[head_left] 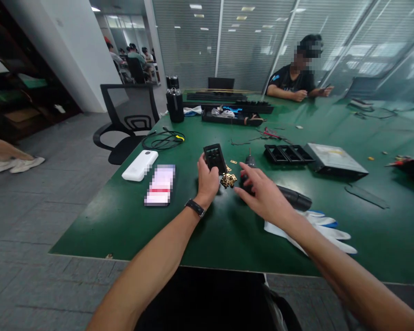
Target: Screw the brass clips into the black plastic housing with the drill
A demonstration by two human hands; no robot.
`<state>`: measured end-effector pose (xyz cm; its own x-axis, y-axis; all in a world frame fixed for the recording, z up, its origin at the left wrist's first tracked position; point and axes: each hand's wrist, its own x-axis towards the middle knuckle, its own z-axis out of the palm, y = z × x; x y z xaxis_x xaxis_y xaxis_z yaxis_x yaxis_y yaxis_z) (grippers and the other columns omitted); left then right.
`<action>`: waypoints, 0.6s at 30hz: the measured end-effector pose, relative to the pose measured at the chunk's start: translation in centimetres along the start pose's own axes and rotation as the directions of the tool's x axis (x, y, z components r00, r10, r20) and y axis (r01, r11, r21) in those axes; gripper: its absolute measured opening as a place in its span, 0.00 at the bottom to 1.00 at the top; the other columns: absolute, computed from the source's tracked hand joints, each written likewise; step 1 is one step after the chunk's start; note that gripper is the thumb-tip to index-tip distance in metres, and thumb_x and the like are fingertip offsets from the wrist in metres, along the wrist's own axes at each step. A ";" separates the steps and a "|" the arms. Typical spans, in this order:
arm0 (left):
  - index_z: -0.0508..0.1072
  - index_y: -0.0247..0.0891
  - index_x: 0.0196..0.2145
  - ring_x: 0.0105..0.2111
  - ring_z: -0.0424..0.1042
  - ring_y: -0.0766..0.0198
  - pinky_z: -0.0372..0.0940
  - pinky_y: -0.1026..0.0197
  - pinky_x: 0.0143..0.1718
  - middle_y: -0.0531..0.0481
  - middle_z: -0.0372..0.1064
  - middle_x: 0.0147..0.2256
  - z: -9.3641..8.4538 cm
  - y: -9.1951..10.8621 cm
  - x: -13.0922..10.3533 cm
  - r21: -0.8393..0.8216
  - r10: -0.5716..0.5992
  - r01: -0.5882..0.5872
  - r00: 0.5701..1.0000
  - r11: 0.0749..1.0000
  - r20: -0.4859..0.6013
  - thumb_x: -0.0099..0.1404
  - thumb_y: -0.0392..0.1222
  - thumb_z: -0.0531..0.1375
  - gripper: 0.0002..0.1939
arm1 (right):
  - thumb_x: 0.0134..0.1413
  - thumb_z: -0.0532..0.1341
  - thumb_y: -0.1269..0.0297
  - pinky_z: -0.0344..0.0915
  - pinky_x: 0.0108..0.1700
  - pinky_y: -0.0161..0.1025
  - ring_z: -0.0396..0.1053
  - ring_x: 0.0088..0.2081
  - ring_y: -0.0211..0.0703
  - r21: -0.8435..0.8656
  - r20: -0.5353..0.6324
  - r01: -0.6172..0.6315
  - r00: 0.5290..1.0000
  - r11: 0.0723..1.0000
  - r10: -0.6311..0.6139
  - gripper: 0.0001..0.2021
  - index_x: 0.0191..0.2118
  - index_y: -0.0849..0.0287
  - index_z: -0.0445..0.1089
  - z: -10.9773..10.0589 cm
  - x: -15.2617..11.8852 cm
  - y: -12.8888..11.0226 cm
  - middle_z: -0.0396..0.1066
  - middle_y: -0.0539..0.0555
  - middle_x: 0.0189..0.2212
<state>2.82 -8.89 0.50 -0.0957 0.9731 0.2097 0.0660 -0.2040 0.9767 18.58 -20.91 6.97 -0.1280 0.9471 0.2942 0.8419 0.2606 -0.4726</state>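
My left hand (208,180), with a dark watch at its wrist, grips a small black plastic case (214,157) that is tilted up. Just below and right of the case lies a pile of small brass-coloured metal pieces (228,180). A loose brass-coloured plate (233,162) rests a little behind the pile. To the right of the pile my right hand (258,188) hovers with its fingers apart and nothing between them. Partly hidden behind that hand is a black and red power tool (293,197), its thin bit pointing away.
On the green table (100,230) are a white power bank (140,165), a phone (161,184), cables (163,139) and a black bottle (175,103) at left. White gloves (324,230), a black tray (288,154) and a metal box (336,158) lie right. A person (293,78) sits across.
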 end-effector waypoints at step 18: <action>0.77 0.38 0.55 0.52 0.73 0.54 0.69 0.50 0.59 0.42 0.71 0.50 -0.2 -0.2 0.7 -0.086 0.109 -0.103 0.992 0.991 0.068 0.70 0.51 0.63 0.20 | 0.69 0.59 0.60 0.73 0.55 0.48 0.75 0.56 0.56 -0.343 -0.006 0.009 1.000 0.939 -0.012 0.27 0.70 0.58 0.66 2.4 7.8 -2.2 0.72 0.64 0.59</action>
<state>2.55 -8.25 0.49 -0.0207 0.9501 0.3113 -0.0097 -0.3116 0.9502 14.43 -13.65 8.30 -0.1352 0.9429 0.3045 0.9694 0.1895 -0.1564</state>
